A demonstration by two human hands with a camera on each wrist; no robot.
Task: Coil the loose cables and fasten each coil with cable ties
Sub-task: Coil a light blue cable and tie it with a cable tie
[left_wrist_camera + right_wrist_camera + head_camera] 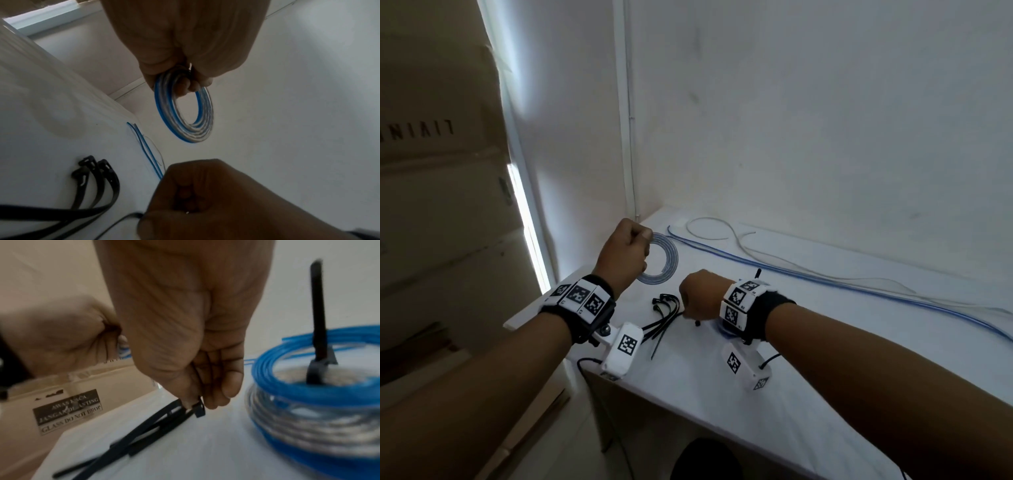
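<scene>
The left hand [624,251] is raised above the far left part of the white counter [756,359], its fingers curled tight around the top of a small coil [661,260] of blue and clear cable. In the left wrist view the coil [185,113] hangs free below the fist, clear of the counter, with its loops lying close together.

The right hand [702,296] is low over the counter at about 4 o'clock from the left hand. Its thumb and fingertips [211,395] pinch the square head of one black cable tie [198,408], whose strap runs down to the left, touching the counter. The other loose cable ties [666,317] lie in a fanned heap just at 9 o'clock of the right hand, several heads pointing toward 12 o'clock.

A second coil [312,402], blue and clear, sits on the counter just at 3 o'clock of the right hand in the right wrist view. A black tie is already cinched around it, the tail [317,313] standing upright.

Long uncoiled cables [825,274], blue and pale grey, trail across the counter from 12 o'clock toward 3 o'clock along the wall. Cardboard boxes [441,205] stand at 9 o'clock, beyond the counter's edge.
</scene>
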